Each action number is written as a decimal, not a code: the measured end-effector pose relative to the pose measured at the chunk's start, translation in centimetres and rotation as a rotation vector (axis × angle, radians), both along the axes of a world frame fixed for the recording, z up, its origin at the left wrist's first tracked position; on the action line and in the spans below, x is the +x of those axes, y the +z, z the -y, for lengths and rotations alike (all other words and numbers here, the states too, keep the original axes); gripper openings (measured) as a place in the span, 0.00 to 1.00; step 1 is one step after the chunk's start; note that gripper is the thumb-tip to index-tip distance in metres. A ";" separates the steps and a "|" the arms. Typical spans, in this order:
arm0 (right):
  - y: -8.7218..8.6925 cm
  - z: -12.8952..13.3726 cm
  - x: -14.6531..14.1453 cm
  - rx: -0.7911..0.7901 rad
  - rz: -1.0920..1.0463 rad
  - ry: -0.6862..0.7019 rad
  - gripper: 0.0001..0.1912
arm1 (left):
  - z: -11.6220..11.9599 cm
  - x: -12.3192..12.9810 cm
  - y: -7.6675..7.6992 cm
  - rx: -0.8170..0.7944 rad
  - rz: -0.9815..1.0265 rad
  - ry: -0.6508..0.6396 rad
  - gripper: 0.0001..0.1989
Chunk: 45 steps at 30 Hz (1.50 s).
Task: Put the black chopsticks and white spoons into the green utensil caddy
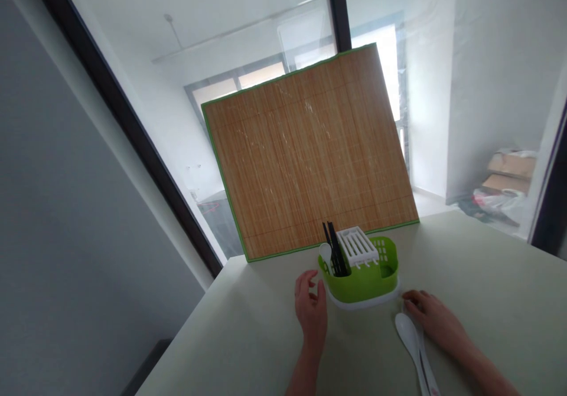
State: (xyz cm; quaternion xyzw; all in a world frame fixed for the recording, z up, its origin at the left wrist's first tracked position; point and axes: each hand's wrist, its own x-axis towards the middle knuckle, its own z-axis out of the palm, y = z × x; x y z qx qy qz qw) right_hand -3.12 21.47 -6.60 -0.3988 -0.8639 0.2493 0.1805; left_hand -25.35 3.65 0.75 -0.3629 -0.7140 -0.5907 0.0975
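Note:
My left hand [311, 301] is raised beside the left end of a green and white cutlery holder [361, 288]. Its fingers are curved and apart, with nothing between them. Black chopsticks [337, 254] and a small white spoon [326, 254] stand in the holder's left part. A white slotted rack [358, 247] with small hooks sits at the holder's middle. To the right of the holder, my right hand [432, 313] is low over the table, its bent fingers closed at the tip of a pale spoon [425, 357], partly hidden by the hand. A larger white spoon [410, 337] lies alongside.
Behind the holder, a bamboo mat [310, 154] with green edging leans against the glass wall [146, 89]. The pale table [239, 325] has its left edge running diagonally. Beyond the glass, cardboard boxes [511, 169] and plastic wrapping lie at the right.

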 end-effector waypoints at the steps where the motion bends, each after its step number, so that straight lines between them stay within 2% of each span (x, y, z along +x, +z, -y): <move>1: 0.0 -0.1 0.1 -0.015 -0.007 -0.002 0.20 | 0.7 0.8 -1.1 -0.022 0.019 -0.032 0.12; 5: 0.1 -0.1 0.7 -0.047 -0.023 0.003 0.17 | 2.4 3.2 -4.4 -0.126 0.086 -0.154 0.11; 9: 0.0 -0.1 1.1 -0.057 -0.044 -0.013 0.12 | 2.8 4.0 -5.3 -0.192 0.084 -0.229 0.10; 14: 0.9 -0.6 1.8 -0.047 -0.143 -0.135 0.16 | 2.6 4.1 -5.2 -0.233 0.072 -0.240 0.10; 19: 3.2 -0.1 2.5 0.052 -0.362 -0.366 0.26 | 2.3 5.1 -4.4 -0.236 0.076 -0.308 0.10; 22: 4.4 0.8 2.9 0.133 -0.545 -0.463 0.26 | 2.1 6.0 -3.6 -0.221 0.070 -0.351 0.09; 25: 5.1 1.5 3.1 0.050 -0.679 -0.514 0.25 | 1.7 6.8 -2.8 -0.212 0.083 -0.391 0.08; 28: 5.3 2.1 2.9 -0.058 -0.703 -0.551 0.23 | 1.4 7.6 -2.1 -0.205 0.134 -0.410 0.08; 31: 5.3 3.4 1.7 -0.121 -0.701 -0.441 0.22 | 1.2 8.2 -1.7 -0.197 0.219 -0.414 0.08; 35: 4.4 5.9 -0.4 -0.170 -0.692 -0.036 0.20 | 1.2 8.6 -1.8 -0.196 0.195 -0.465 0.11; 38: 3.3 7.2 -1.5 -0.092 -0.674 0.196 0.15 | 1.3 8.7 -2.0 -0.226 0.125 -0.492 0.14; 41: 2.6 7.8 -1.9 -0.040 -0.637 0.258 0.13 | 1.3 8.9 -2.2 -0.275 0.114 -0.495 0.12; 43: 2.6 8.0 -2.0 -0.036 -0.620 0.265 0.13 | 1.2 9.2 -2.3 -0.297 0.122 -0.468 0.07; 45: 2.9 8.1 -1.9 -0.016 -0.613 0.287 0.13 | 1.1 9.3 -2.2 -0.300 0.119 -0.433 0.07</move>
